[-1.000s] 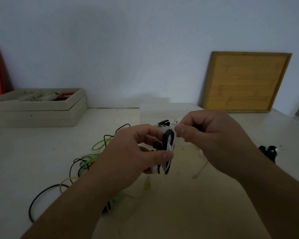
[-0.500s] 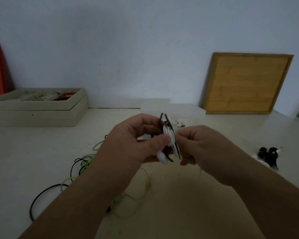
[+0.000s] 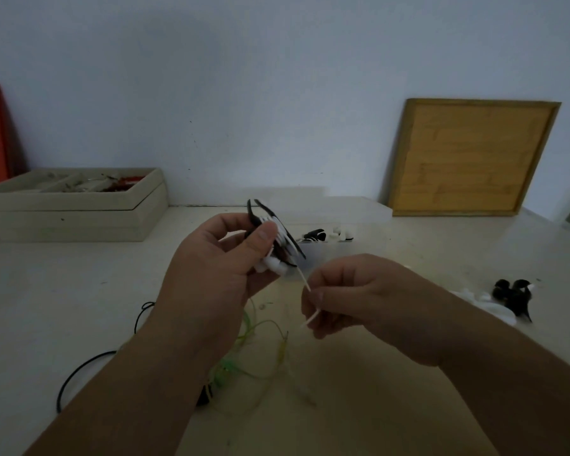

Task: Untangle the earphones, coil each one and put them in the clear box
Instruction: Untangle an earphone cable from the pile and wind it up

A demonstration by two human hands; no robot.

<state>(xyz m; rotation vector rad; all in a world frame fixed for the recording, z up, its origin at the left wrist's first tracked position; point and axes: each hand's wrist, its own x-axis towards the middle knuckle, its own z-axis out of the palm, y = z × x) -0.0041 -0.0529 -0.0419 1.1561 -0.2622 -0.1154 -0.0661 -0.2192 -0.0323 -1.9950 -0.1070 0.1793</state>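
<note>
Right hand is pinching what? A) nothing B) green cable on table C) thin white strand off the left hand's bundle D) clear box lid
C: the right hand pinches the thin white strand that leads up to the coiled earphone bundle gripped by the left hand.

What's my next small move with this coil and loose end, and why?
Probably wind the loose end round the coil and tuck it in: the left hand grips the coil, the right hand pinches that end, so it might unravel in the clear box.
</note>
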